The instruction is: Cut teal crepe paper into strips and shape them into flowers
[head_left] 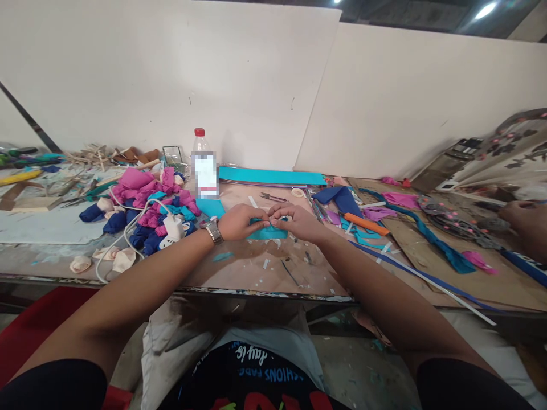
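My left hand (241, 221) and my right hand (294, 221) meet over a small teal piece of crepe paper (269, 232) lying on the worn wooden table (256, 273). The fingertips of both hands pinch its upper edge, thumbs almost touching. A metal wristwatch (212, 230) sits on my left wrist. Most of the teal piece is hidden under my fingers.
A pile of pink, blue and teal crepe pieces (149, 210) and a white cable lie at left. A plastic bottle (204, 165) stands behind, next to a teal sheet (271, 176). Scissors (273, 198), an orange tool (366, 224) and paper strips lie at right. Another person's hand (527, 222) is at far right.
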`<state>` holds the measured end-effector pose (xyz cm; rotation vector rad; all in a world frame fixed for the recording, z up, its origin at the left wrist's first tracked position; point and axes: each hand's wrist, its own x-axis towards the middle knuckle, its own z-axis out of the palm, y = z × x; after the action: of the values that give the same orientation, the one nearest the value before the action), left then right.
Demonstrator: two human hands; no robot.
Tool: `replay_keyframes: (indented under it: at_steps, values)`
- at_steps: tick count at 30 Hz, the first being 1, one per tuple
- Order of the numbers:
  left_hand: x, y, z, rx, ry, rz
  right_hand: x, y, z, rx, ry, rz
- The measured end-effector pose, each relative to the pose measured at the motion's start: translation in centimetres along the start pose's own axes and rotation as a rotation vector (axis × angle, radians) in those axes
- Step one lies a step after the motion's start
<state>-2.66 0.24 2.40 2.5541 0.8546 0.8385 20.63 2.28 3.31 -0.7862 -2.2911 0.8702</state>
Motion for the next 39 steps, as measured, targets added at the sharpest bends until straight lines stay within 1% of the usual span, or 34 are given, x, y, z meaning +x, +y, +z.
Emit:
replay_keyframes:
  at_steps: [5,8,11,14,16,19,22,27,29,32,35,39]
  values:
    - [0.0,0.0,0.2,-0.022,0.017,-0.004,0.2,0.2,0.1,-0.004,-0.082,-0.043]
    - [0.0,0.2,0.1,-0.06,0.017,0.001,0.2,-0.1,0.2,0.002,-0.118,-0.042]
    - [0.0,0.4,-0.2,-0.103,0.0,-0.013,0.1,-0.4,0.2,0.03,-0.087,0.004]
    - [-0.1,0.5,-0.5,-0.109,-0.028,-0.04,0.0,-0.5,0.2,0.058,-0.042,0.057]
    - [-0.1,0.5,-0.7,-0.101,-0.046,-0.06,-0.1,-0.5,0.2,0.053,-0.036,0.07]
    - [-0.1,0.5,-0.9,-0.076,-0.074,-0.077,0.0,-0.4,0.3,0.032,-0.035,0.058]
    - [0.0,0.5,-1.1,-0.069,-0.093,-0.061,0.0,-0.1,0.3,0.033,-0.041,0.036]
    - [0.0,0.5,-1.4,-0.051,-0.1,-0.067,-0.2,0.3,0.4,0.043,-0.048,0.032]
    - [0.0,0.6,-1.5,-0.069,-0.095,-0.063,-0.2,0.3,0.4,0.024,-0.037,0.006]
    - [0.0,0.8,-1.5,-0.126,-0.092,-0.053,-0.2,0.2,0.6,-0.03,-0.048,-0.069]
    - [0.0,1.0,-1.3,-0.161,-0.109,-0.058,-0.1,0.1,0.9,-0.069,-0.038,-0.13]
    - [0.0,0.6,-1.0,-0.094,-0.126,-0.091,0.0,-0.3,1.3,-0.061,-0.007,-0.149]
